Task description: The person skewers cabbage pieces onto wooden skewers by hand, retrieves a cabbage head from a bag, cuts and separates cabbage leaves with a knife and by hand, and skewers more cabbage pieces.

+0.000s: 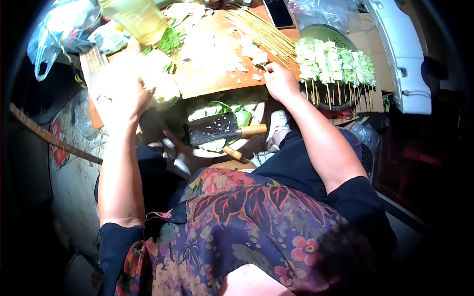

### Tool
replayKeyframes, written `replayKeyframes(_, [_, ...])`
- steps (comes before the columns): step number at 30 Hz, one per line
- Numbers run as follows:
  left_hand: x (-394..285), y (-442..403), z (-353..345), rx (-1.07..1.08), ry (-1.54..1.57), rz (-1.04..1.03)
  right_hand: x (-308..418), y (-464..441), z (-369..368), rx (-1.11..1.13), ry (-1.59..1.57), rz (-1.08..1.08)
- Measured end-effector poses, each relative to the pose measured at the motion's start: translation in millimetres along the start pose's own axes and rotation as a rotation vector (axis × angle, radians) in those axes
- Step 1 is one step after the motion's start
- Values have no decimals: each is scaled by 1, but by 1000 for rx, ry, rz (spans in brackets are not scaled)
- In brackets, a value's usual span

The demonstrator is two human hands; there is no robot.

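Observation:
My left hand (136, 96) is over the pile of cut cabbage (160, 84) at the left of the orange board (197, 81); its fingers are curled, and glare hides what they may hold. At the board's right front edge, my right hand (279, 79) has its fingers pinched by a small piece of cabbage (259, 58); what is between them is too small to name. Bare wooden skewers (261, 32) lie in a bundle beyond it. To the right, cabbage pieces threaded on skewers (335, 61) rest in a row over a green colander (323, 33).
Below the board's front edge, a cleaver (215, 129) lies across a basin of leaves (197, 150), near a second wooden handle (232, 153). A jar of yellowish liquid (136, 22), a phone (279, 12), a plastic bag (59, 34) and a white foam box (402, 56) surround the board.

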State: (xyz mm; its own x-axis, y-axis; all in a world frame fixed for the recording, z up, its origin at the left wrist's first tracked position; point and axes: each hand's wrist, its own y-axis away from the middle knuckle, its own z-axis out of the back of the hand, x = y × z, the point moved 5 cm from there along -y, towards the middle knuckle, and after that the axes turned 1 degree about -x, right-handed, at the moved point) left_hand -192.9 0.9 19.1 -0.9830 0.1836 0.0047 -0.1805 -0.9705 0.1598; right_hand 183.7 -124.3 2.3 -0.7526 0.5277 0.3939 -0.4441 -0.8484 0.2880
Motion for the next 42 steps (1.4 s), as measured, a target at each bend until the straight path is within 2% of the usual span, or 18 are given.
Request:
replayKeyframes(4, [-4,10,-14,40,212,-22,28,31,15,-282,263,377])
replayKeyframes(5, [-4,12,-18,41,212,-18,36,39,12,-185,242,431])
replayKeyframes(7, [-7,14,-27,-24,548,-65,47,55,-9,39,221,510])
replayKeyframes(8, [-7,12,-36,-24,547,-65,51,66,-20,120,219,516])
replayKeyframes(11, [2,3,-62,54,632,129,42,87,-60,375,327,487])
replayKeyframes(13, [0,4,-65,121,828,190,27,94,-83,488,418,497])
replayKeyframes(14, [-3,7,-61,122,826,191,19,95,-91,490,416,498])
replayKeyframes(16, [-18,24,-38,241,966,341,3,98,-109,571,512,526])
replayKeyframes(20, [-28,25,-44,272,997,358,-17,96,-137,604,499,529])
replayKeyframes(24, [-44,17,-47,365,1042,348,26,99,-90,517,537,588])
replayKeyframes(26, [-50,12,-48,368,1066,358,49,104,-58,636,543,519])
replayKeyframes(28, [-57,8,-50,366,1127,343,51,108,-27,624,461,514])
replayKeyframes(32, [-73,2,-47,372,1164,277,34,100,20,587,-74,371])
replayKeyframes(33, [-77,1,-46,373,1161,277,40,99,34,619,-146,239])
replayKeyframes(34, [-80,0,-44,352,1149,280,35,92,29,439,-248,379])
replayKeyframes(36, [-86,-4,-42,312,1119,281,48,94,28,361,-297,364])
replayKeyframes(38, [-91,-7,-44,328,1094,237,56,97,16,456,-438,223])
replayKeyframes(42, [-96,-8,-42,245,1095,274,63,99,-9,551,-503,168])
